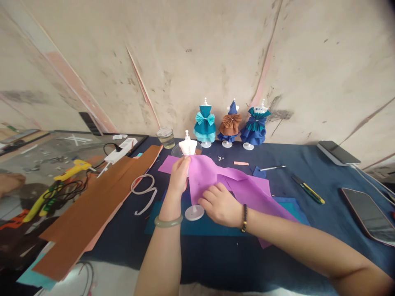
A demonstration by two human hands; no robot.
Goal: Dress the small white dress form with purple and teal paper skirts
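A small white dress-form mannequin [187, 146] stands upright in front of me on a round white base [194, 212]. My left hand [180, 172] pinches the edge of a purple sheet [202, 176] against the mannequin's waist. From there the sheet hangs over the front of the form and trails off to the right. Curled fingers of my right hand [220, 204] grip the sheet's lower part, just above and beside the base. I cannot tell whether the sheet is paper or cloth. Teal and blue sheets [173, 222] lie flat beneath.
Three dressed mannequins, one in teal [205, 125], stand by the wall. A glass of liquid [166, 138] is behind left. Brown sheets [101, 205], a white ribbon [149, 201] and a yellow glue gun [74, 169] lie left. A cutter [307, 190], pen [273, 167] and phone [367, 213] lie right.
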